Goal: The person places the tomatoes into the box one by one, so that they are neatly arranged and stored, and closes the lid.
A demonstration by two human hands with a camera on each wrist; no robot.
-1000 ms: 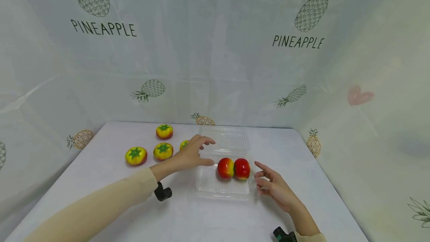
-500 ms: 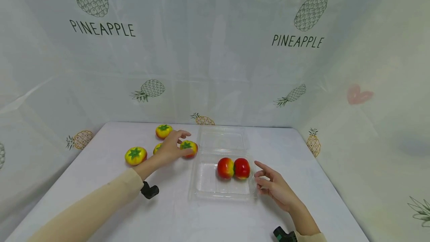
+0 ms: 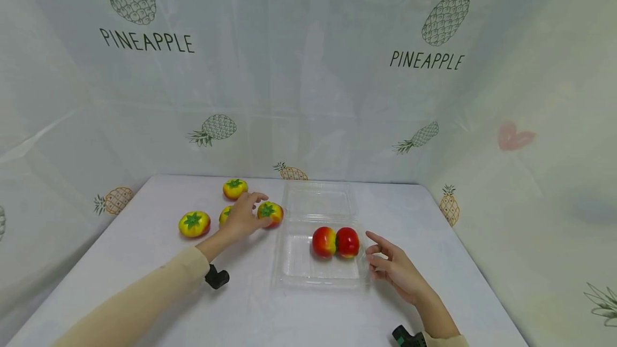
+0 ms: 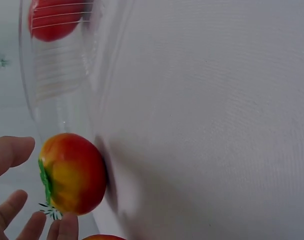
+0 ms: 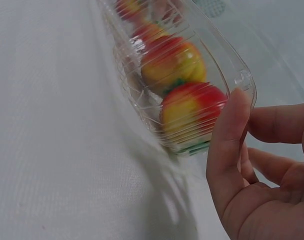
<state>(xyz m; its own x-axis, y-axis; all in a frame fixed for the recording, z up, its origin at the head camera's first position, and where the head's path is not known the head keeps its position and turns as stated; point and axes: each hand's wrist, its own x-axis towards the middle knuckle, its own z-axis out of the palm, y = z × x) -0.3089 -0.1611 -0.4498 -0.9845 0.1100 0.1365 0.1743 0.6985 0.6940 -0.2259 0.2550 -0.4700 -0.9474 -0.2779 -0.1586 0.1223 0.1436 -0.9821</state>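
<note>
In the head view my left hand (image 3: pixel 241 221) is spread around a yellow-red toy persimmon (image 3: pixel 270 214) with a green leafy top, left of the clear plastic clamshell box (image 3: pixel 299 269). The left wrist view shows its thumb apart from that persimmon (image 4: pixel 74 175), with fingertips close to the lower side; contact is unclear. My right hand (image 3: pixel 395 272) is at the box's right side. In the right wrist view, thumb and index finger pinch the box rim (image 5: pixel 244 80). Two red persimmons (image 3: pixel 324 242) lie side by side in the box.
More toy persimmons rest on the white table at left: one at the back (image 3: pixel 235 189), one partly behind my left hand (image 3: pixel 225 214), and one further left (image 3: pixel 195 224). The box's lid (image 3: pixel 320 200) lies folded back. A pineapple-print curtain (image 3: pixel 308 95) hangs behind.
My left hand has moved left from above the box to the nearest persimmon, then stayed almost still there. My right hand and the two persimmons in the box have not moved.
</note>
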